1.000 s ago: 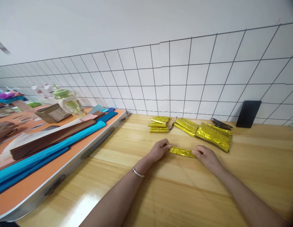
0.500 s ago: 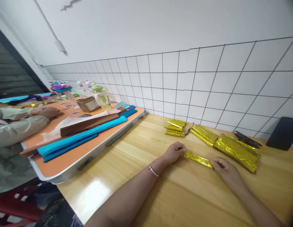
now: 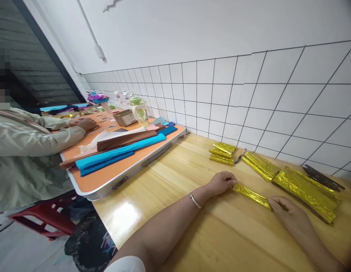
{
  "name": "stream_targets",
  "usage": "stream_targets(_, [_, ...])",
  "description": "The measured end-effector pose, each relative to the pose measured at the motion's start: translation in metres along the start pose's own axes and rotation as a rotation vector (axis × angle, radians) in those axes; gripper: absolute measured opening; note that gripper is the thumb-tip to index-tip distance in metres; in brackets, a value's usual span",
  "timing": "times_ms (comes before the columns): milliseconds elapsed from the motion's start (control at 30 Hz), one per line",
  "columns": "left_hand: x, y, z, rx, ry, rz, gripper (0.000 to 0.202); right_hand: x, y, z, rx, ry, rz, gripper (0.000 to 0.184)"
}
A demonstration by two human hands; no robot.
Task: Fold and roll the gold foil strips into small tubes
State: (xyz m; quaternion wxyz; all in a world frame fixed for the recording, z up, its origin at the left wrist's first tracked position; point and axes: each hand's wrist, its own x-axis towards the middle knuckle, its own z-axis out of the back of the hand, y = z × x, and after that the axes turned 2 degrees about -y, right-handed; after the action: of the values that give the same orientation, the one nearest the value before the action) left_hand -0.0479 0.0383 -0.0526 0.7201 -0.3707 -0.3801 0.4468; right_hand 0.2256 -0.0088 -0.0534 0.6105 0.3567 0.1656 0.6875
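On the wooden table (image 3: 192, 226), near the right edge of view, my right hand (image 3: 288, 215) covers one end of the gold strip (image 3: 251, 195), so I can't see that end or how the fingers grip it. My left hand (image 3: 222, 182) pinches the other end. The strip is narrow, folded, crinkled foil, lying flat between both hands. Beyond it lie the foil stack (image 3: 222, 153) and foil sheets (image 3: 305, 189), partly cut off.

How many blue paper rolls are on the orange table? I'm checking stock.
2: a light blue roll beside the brown roll, and a darker blue roll along its near side. Others may be hidden.
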Motion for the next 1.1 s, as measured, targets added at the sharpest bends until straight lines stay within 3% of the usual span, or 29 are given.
stream_targets(167, [-0.002, -0.002, -0.001, -0.042, 0.006, 0.002, 0.022, -0.003, 0.002, 0.001, 0.025, 0.108, -0.028, 0.033])
stream_targets(767, [-0.008, -0.018, -0.004, 0.119, 0.04, -0.072, 0.021, -0.005, 0.006, 0.0, 0.083, 0.117, 0.079, 0.029])
stream_targets(967, [-0.019, -0.044, -0.019, 0.581, 0.073, -0.29, 0.021, -0.012, 0.028, -0.005, 0.125, 0.188, 0.144, 0.025])
stream_targets(1100, [-0.025, -0.056, -0.026, 0.715, 0.104, -0.343, 0.02, -0.015, 0.04, -0.007, 0.127, 0.215, 0.181, 0.022])
